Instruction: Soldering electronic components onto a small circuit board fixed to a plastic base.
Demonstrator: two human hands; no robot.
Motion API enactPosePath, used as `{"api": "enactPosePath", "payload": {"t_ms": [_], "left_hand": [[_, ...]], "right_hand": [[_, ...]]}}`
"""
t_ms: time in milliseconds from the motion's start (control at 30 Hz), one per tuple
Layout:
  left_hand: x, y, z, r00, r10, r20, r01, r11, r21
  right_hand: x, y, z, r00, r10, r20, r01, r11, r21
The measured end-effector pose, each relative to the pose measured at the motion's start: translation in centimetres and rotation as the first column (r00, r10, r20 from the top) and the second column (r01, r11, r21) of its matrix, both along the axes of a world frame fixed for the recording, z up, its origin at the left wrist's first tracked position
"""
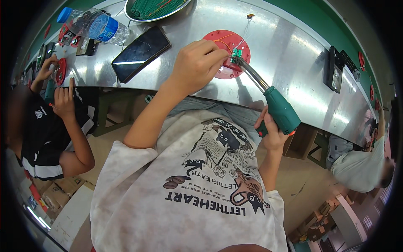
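A green soldering gun (282, 110) with a long metal tip is gripped in my right hand (272, 132), fingers wrapped round its handle. Its tip meets a small green circuit board (237, 54) on a round red plastic housing (226, 72). My left hand (199, 65) is pinched at the board's left edge, closed on what looks like a thin wire; the fingertips partly hide it. A yellow wire (222, 40) curves across the housing. Pale thin wires (247, 33) run from the board to a small component (250, 16) farther back.
On the metal table (289, 63) a black phone (141, 53) and a water bottle (94, 26) lie to the left. A bowl (156, 19) of green wires is at the back. A black rectangular device (334, 69) stands right. Co-workers sit left (54, 126) and right (361, 168).
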State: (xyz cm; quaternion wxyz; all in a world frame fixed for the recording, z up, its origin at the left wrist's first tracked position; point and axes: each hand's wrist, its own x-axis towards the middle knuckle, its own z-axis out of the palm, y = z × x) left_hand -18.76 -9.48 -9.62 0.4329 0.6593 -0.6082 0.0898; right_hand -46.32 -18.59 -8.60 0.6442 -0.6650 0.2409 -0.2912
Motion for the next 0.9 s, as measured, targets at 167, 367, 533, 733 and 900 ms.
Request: {"api": "enactPosePath", "payload": {"t_ms": [167,367,533,733,900], "left_hand": [[-0.2,0.0,0.2,1.000,0.011,0.013,-0.011,1.000,0.003],[-0.5,0.1,0.4,1.000,0.019,0.000,-0.019,1.000,0.016],[-0.4,0.0,0.5,1.000,0.020,0.014,-0.020,1.000,0.013],[-0.4,0.4,1.5,0.996,0.035,0.077,-0.040,0.997,0.063],[-1.3,0.0,4.0,0.990,0.099,0.098,-0.107,0.991,0.077]], "right_hand": [[0.4,0.5,0.6,0.993,-0.096,0.071,0.095,0.995,0.025],[-0.1,-1.2,-0.1,0.960,-0.237,0.149,0.238,0.971,0.013],[1.3,-3.5,1.0,0.906,-0.358,0.226,0.349,0.934,0.080],[1.9,-5.5,0.2,0.870,-0.455,0.191,0.395,0.874,0.283],[1.8,-5.2,0.7,0.812,-0.544,0.210,0.457,0.818,0.349]]}}
